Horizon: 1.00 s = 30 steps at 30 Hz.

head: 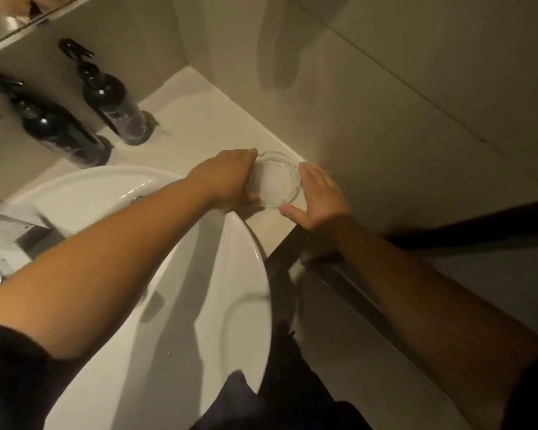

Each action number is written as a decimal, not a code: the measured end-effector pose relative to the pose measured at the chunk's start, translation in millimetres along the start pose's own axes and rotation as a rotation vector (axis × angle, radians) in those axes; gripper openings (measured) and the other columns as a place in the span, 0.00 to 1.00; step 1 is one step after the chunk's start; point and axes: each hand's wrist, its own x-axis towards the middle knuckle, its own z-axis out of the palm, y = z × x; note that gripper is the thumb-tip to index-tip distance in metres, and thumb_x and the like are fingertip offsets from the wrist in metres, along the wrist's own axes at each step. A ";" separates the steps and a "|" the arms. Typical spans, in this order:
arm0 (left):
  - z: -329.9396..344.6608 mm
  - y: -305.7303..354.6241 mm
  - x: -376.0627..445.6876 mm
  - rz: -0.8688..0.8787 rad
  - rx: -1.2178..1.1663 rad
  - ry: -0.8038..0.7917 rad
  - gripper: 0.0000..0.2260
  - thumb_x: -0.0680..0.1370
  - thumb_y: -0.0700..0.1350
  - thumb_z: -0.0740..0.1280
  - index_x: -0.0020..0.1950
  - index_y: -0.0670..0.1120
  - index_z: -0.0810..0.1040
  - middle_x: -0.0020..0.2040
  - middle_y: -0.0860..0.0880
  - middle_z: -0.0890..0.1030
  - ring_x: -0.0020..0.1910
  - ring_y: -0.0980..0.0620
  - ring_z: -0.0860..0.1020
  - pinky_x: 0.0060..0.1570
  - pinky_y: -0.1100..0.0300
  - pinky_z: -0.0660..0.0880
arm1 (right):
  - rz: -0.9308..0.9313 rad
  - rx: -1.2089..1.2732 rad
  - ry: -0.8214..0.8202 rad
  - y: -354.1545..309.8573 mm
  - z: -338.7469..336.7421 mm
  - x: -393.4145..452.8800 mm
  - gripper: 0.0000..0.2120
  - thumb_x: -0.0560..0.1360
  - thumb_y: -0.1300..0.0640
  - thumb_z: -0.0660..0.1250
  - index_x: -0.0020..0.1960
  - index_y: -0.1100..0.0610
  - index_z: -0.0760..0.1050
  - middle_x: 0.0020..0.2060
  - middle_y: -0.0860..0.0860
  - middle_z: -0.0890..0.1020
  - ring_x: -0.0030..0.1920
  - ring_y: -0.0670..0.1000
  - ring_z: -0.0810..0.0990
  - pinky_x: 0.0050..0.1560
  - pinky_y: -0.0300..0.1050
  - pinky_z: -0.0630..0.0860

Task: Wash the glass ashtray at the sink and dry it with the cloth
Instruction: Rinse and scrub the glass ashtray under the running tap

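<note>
A round clear glass ashtray (276,179) rests on the white counter (199,125) to the right of the white basin (249,274), close to the wall. My left hand (227,178) cups its left side, fingers and thumb touching the rim. My right hand (319,193) sits against its right side, fingers spread, thumb at the near rim. The ashtray looks empty. No cloth can be made out for certain; a dark fabric shape (239,389) lies at the basin's near edge.
Two black pump bottles (112,97) (56,125) stand at the back of the counter by the mirror. A metal tap (19,231) sits left of the basin. A beige wall (385,119) rises just right of the ashtray; a dark rail (339,274) runs below the counter edge.
</note>
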 end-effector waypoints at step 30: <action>-45.1 -10.9 -52.1 0.019 -0.350 0.243 0.46 0.69 0.51 0.77 0.79 0.48 0.54 0.76 0.46 0.64 0.71 0.48 0.67 0.66 0.51 0.70 | -0.103 0.206 0.116 -52.4 -63.8 9.5 0.42 0.71 0.47 0.74 0.76 0.50 0.55 0.73 0.49 0.65 0.72 0.51 0.64 0.69 0.51 0.66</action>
